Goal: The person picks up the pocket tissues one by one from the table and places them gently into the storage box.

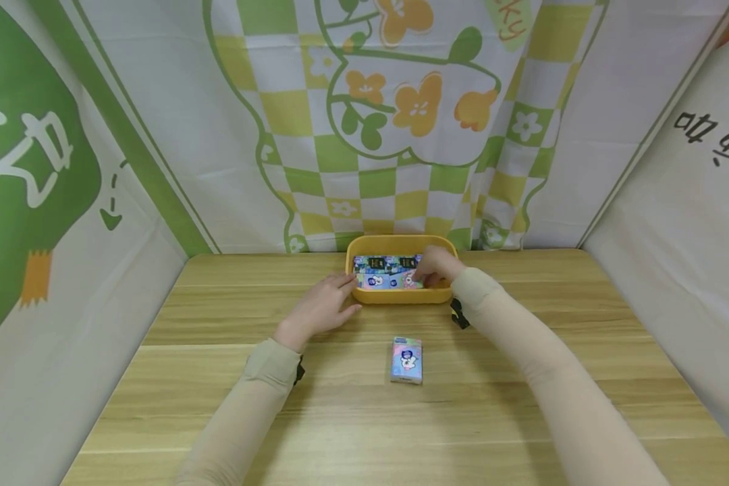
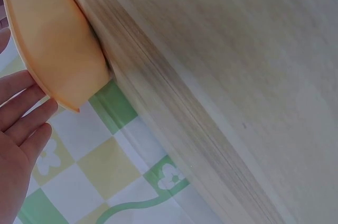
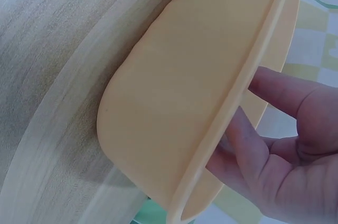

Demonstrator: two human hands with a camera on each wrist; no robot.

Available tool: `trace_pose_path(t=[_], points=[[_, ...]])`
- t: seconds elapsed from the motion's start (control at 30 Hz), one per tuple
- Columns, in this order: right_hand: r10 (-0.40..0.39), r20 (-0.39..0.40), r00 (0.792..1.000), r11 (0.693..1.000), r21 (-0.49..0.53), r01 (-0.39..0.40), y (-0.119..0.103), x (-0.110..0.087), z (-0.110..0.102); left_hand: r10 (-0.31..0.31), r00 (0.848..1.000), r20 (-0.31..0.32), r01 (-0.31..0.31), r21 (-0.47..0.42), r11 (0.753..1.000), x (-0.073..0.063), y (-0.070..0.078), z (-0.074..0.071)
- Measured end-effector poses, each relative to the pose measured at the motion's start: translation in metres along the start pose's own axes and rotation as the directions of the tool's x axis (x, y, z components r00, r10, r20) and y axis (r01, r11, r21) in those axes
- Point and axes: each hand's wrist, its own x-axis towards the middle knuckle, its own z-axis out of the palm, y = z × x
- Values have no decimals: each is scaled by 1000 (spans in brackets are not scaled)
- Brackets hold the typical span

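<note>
A yellow plastic basket (image 1: pixel 401 297) stands at the back of the table, with several small colourful printed packs (image 1: pixel 376 280) in it. My left hand (image 1: pixel 322 305) rests its extended fingers on the basket's left end; in the left wrist view the fingertips (image 2: pixel 48 105) are right at the rim. My right hand (image 1: pixel 437 264) reaches over the right end into the basket, fingers bent down beside the packs. In the right wrist view its fingertips are hidden behind the basket wall (image 3: pixel 174 86), so I cannot tell whether they hold a pack.
One more printed pack (image 1: pixel 406 361), with a white cartoon figure, lies on the wooden table (image 1: pixel 352 425) in front of the basket. Behind the basket hangs a green and yellow checked curtain (image 1: pixel 370 182). Pale fabric walls border the table on both sides.
</note>
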Motion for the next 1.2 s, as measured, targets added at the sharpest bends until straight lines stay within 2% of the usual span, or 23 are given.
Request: trace_pose_path(t=[0.2, 0.47, 0.63, 0.73, 0.9, 0.93, 0.97, 1.03, 1.13, 1.2], points=[[6, 6, 1000, 1000, -3, -6, -1, 1, 1, -6, 1000, 14, 6, 6, 1000, 0, 0, 0], [35, 24, 999, 998, -57, -33, -4, 7, 1, -4, 1000, -3, 4, -11, 1000, -1, 0, 0], [45, 9, 999, 997, -64, -44, -3, 11, 4, 1, 1000, -3, -1, 0, 1000, -1, -1, 1], [42, 14, 999, 996, -82, -41, 2, 25, 9, 2, 1000, 0, -2, 2, 1000, -1, -1, 1], [-6, 90, 996, 998, -68, 12, 42, 111, 20, -2, 1000, 6, 2, -1, 1000, -1, -1, 1], [-14, 90, 996, 997, -70, 20, 42, 108, 20, -3, 1000, 5, 3, 0, 1000, -1, -1, 1], [-1, 90, 996, 997, -75, 8, 44, 114, 19, -4, 1000, 5, 4, -2, 1000, -1, -1, 1], [24, 58, 998, 996, -89, -19, 32, 87, 16, -4, 1000, 5, 5, -2, 1000, -1, -1, 0], [15, 2, 1000, 995, -101, -15, 10, 27, 8, -8, 1000, 8, 8, -3, 1000, -1, -1, 0], [4, -13, 1000, 992, -124, -6, 1, 5, 4, -8, 1000, 9, 8, -3, 1000, -1, -1, 0]])
